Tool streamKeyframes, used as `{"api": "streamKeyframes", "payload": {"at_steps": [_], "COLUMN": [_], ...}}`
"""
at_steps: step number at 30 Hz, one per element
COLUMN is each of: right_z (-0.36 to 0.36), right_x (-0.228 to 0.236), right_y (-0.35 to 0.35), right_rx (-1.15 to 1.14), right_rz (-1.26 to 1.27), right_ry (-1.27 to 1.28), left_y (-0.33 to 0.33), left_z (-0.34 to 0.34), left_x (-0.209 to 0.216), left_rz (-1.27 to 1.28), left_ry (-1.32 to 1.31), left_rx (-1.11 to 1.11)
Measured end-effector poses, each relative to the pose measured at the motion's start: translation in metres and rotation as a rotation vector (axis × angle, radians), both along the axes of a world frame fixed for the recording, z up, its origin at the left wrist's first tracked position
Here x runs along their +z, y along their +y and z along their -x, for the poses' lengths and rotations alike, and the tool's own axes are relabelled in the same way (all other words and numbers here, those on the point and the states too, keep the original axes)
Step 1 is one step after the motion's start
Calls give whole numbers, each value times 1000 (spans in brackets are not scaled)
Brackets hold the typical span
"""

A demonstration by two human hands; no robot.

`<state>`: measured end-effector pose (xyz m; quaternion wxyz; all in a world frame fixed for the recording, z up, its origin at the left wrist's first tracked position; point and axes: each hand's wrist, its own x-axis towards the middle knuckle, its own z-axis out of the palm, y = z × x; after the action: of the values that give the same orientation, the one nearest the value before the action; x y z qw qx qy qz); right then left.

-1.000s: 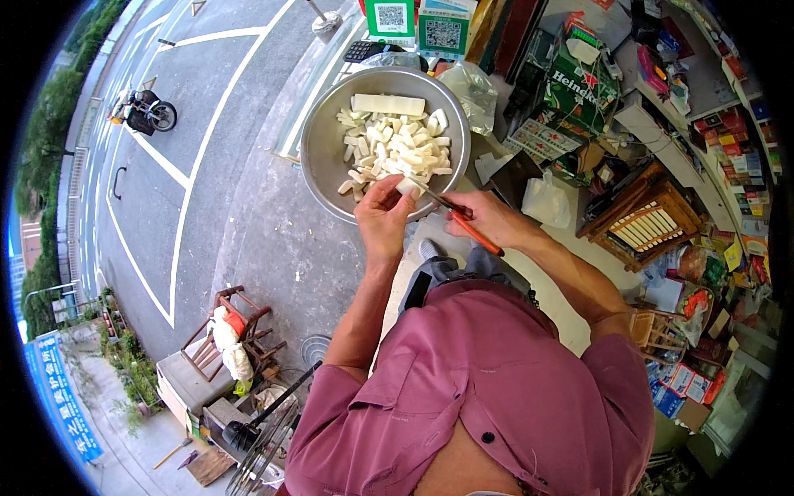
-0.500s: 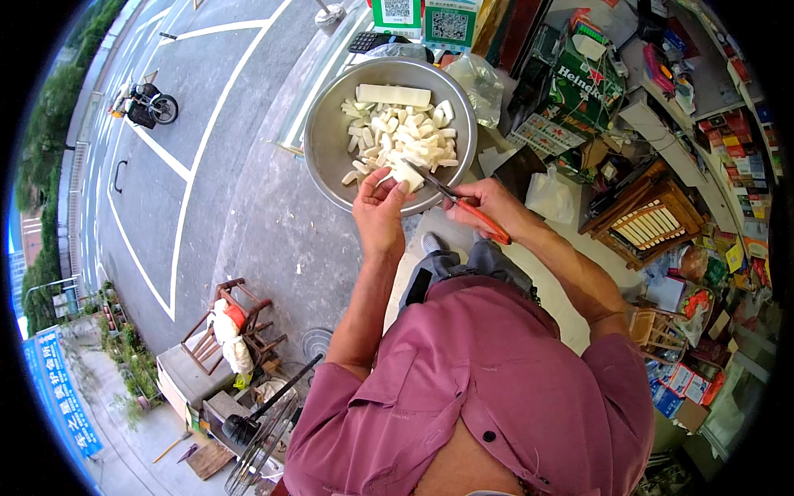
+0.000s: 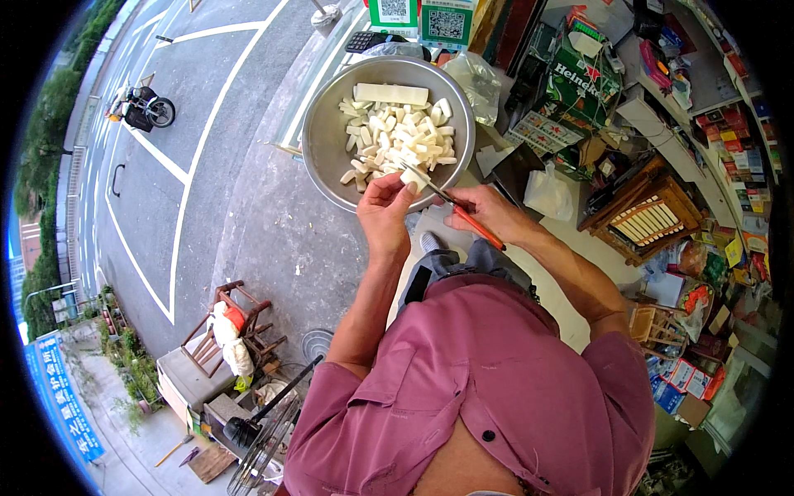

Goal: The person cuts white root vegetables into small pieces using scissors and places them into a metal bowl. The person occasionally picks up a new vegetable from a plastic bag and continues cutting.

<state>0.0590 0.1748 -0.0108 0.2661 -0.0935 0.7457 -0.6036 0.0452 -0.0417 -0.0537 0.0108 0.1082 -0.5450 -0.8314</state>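
A wide metal bowl [image 3: 322, 157] holds a heap of short white food pieces [image 3: 407, 136]. Across its far side lies a longer white block [image 3: 390, 94] of similar stuff, whose kind I cannot tell. My left hand [image 3: 386, 213] pinches a white piece [image 3: 415, 177] between thumb and fingers over the bowl's near rim. With my right hand [image 3: 488, 212] I grip a pair of red-handled scissors [image 3: 474, 222], their dark blades pointing up and left against that piece. The blade tips are partly hidden among the white pieces.
A clear plastic bag [image 3: 477, 87] and a black calculator [image 3: 374, 40] sit beside the bowl. At right are a green carton [image 3: 579, 83], a white bag [image 3: 548, 194] and a wooden frame [image 3: 641, 217]. A wooden stool [image 3: 240, 326] and a fan [image 3: 265, 438] stand at lower left.
The scissor handles have come closer together, and the blades lie nearer to each other. The white piece in my left hand has moved slightly right and looks smaller.
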Motion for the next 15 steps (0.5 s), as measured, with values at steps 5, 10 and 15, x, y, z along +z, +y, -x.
{"api": "streamKeyframes", "payload": {"at_steps": [5, 10, 15], "right_z": [-4, -5, -3], "right_x": [19, -4, -10], "right_y": [1, 2, -2], "right_rx": [-81, -33, 19], "right_rz": [47, 127, -116], "right_ry": [-317, -72, 146], "left_y": [-3, -1, 6], "left_z": [3, 9, 2], "left_x": [0, 10, 5], "left_rz": [-54, -112, 23], "left_ry": [-83, -31, -10], "left_rx": [-6, 43, 14]}}
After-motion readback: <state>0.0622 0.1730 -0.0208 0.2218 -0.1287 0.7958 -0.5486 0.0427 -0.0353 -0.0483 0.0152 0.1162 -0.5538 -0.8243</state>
